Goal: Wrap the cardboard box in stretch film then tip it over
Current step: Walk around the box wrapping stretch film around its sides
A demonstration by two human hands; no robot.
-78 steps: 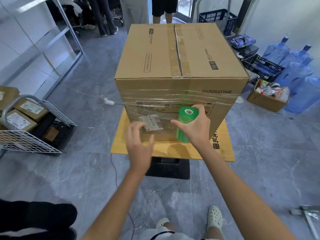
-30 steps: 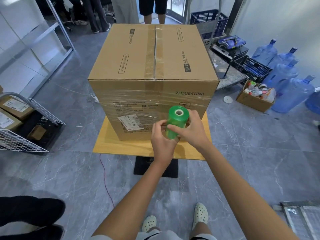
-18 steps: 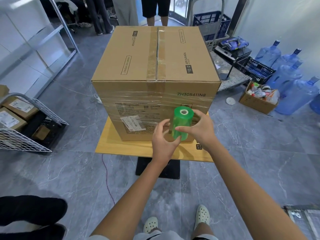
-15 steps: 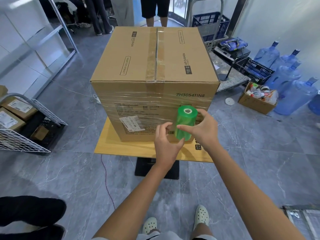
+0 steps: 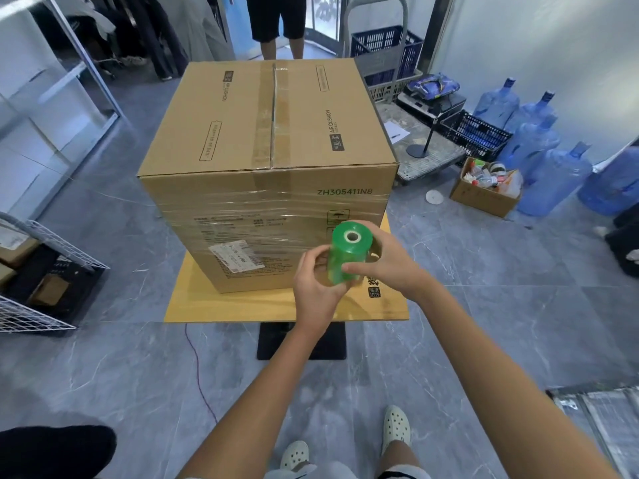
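Both my hands grip the green stretch film roll (image 5: pixel 347 254) in front of the partly wrapped cardboard box (image 5: pixel 269 174).

The box stands upright on a yellow board (image 5: pixel 242 305), with clear film banded across the middle and lower part of its front face. "ZH305411N8" is printed in green at the front's upper right, and "AIR CUSHION" runs along a top flap. A white barcode label (image 5: pixel 237 255) sits under the film, its text too small to read. My left hand (image 5: pixel 316 285) curls round the roll's lower part; my right hand (image 5: pixel 387 264) clasps its right side, thumb across the front. Blue water bottles (image 5: pixel 553 181) stand on the floor at right, and a wire basket (image 5: pixel 34 305) at left.
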